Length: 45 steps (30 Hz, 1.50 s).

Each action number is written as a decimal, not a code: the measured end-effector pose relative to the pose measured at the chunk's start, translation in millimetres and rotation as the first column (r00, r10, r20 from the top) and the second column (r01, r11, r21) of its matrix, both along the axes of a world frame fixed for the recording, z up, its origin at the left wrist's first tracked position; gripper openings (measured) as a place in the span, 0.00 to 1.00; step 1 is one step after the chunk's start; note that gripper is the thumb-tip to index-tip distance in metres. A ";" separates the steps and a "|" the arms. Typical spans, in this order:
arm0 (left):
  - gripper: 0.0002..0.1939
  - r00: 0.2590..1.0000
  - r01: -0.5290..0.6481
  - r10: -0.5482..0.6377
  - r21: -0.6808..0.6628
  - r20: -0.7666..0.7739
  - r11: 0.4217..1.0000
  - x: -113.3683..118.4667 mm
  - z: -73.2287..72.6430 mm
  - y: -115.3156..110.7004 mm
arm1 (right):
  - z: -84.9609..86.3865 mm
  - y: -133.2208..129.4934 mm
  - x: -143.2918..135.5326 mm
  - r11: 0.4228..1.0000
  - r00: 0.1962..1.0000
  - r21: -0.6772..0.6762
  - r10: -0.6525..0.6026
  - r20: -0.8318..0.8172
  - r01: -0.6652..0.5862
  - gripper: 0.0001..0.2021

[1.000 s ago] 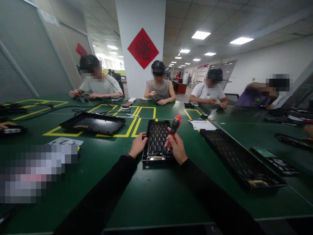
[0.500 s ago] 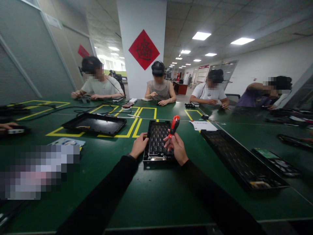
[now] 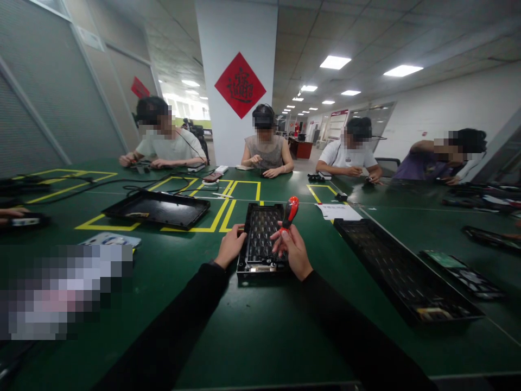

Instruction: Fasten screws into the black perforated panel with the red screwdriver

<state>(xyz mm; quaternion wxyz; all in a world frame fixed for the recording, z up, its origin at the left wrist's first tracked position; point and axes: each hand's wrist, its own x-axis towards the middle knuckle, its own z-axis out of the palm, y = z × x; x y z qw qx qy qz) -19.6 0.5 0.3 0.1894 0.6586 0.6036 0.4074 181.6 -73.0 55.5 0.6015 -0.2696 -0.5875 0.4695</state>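
Observation:
In front of me on the green table lies a narrow black plastic housing (image 3: 260, 276), its inside covered with a pattern of small shiny bumps. My left hand (image 3: 230, 247) grips its left edge, fingers along the side wall. In my right hand (image 3: 298, 254) is a screwdriver (image 3: 291, 213) with a red and black handle, held nearly upright over the right side of the housing. Its shaft points down toward the near end, where a small metallic part (image 3: 262, 268) shows. Whether the tip sits in a screw I cannot make out.
Left of the housing lies a shallow black tray (image 3: 163, 209). A longer black housing (image 3: 402, 266) is on the right, beside a white paper (image 3: 339, 212) and a green circuit board part (image 3: 451, 260). Several people sit across the table. Black cables (image 3: 93, 184) run at the far left.
The screwdriver handle has shifted slightly to the right and leans a little differently. My left hand keeps its hold on the housing. The view has tilted very slightly.

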 end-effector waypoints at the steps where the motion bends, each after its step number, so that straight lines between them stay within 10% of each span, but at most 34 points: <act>1: 0.17 1.000 0.002 -0.002 0.000 -0.002 1.000 -0.3 -0.6 0.5 | 0.5 -0.5 0.2 1.000 1.000 -0.006 0.004 -0.003 -0.004 0.15; 45: 0.18 1.000 0.003 -0.003 0.003 0.017 1.000 -0.3 2.7 -4.2 | 3.8 -7.1 -0.7 0.994 0.997 -0.072 0.075 -0.025 -0.077 0.20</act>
